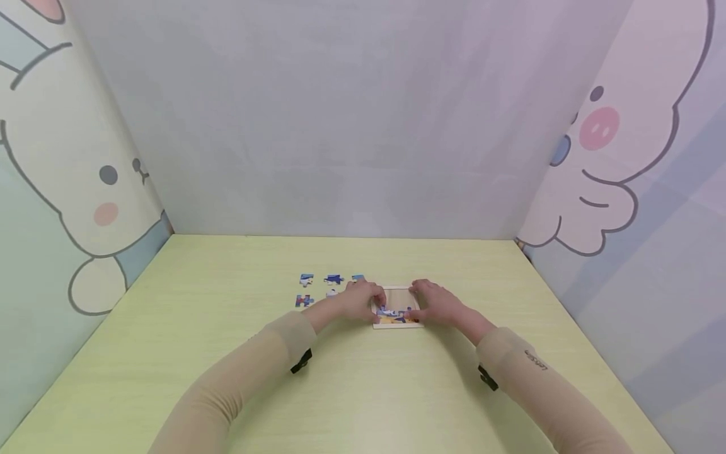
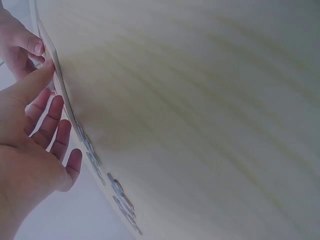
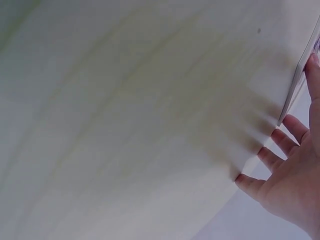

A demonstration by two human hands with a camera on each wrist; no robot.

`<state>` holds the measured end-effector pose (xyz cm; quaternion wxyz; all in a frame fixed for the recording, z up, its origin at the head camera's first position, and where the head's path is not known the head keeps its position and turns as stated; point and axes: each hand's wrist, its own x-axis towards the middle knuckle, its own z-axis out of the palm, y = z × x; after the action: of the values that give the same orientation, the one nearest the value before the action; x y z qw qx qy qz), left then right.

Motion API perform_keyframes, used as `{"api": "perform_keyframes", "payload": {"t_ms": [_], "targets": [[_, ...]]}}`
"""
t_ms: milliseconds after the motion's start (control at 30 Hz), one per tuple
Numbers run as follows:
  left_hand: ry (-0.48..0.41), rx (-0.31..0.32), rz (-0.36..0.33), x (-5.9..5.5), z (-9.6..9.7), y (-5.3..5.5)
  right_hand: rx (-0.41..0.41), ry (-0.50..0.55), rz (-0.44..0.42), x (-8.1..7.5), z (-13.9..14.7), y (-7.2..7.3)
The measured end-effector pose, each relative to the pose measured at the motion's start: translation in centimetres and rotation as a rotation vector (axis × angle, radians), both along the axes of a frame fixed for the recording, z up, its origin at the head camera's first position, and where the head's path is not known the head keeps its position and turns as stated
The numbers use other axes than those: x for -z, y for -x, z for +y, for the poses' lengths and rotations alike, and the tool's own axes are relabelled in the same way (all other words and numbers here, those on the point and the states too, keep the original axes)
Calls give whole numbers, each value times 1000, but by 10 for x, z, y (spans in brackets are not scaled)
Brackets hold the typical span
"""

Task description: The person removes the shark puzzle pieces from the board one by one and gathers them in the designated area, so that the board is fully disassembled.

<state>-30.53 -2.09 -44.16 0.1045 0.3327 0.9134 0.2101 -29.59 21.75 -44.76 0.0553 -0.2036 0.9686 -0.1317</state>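
Note:
A small wooden puzzle tray [image 1: 397,326] lies on the table, its lower part filled with colourful jigsaw pieces [image 1: 394,318] and bare wood showing above them. My left hand [image 1: 358,301] is over the tray's left side, thumb at the lower left edge and index finger bent down near a piece inside. In the left wrist view its other fingers [image 2: 49,120] are loosely curled. On the right side my right hand [image 1: 441,304] rests with the thumb over the pieces and fingers at the upper right corner. The right wrist view shows its fingers [image 3: 285,142] spread along the tray edge.
Loose jigsaw pieces lie left of the tray, among them a blue and white one [image 1: 306,279], a dark blue one [image 1: 333,279] and a red and blue one [image 1: 304,301]. The left hand partly covers others. Cartoon-printed walls enclose the yellow table [image 1: 363,391].

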Motion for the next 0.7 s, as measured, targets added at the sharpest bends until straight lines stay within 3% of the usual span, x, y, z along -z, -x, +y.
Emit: {"api": "perform_keyframes", "payload": {"t_ms": [367, 633, 700], "targets": [[-59, 45, -55, -1, -1, 2, -3, -5, 2, -2, 0, -1], [-205, 51, -161, -9, -8, 1, -17, -13, 21, 0, 1, 0], [-219, 55, -161, -14, -10, 1, -15, -13, 19, 0, 1, 0]]}}
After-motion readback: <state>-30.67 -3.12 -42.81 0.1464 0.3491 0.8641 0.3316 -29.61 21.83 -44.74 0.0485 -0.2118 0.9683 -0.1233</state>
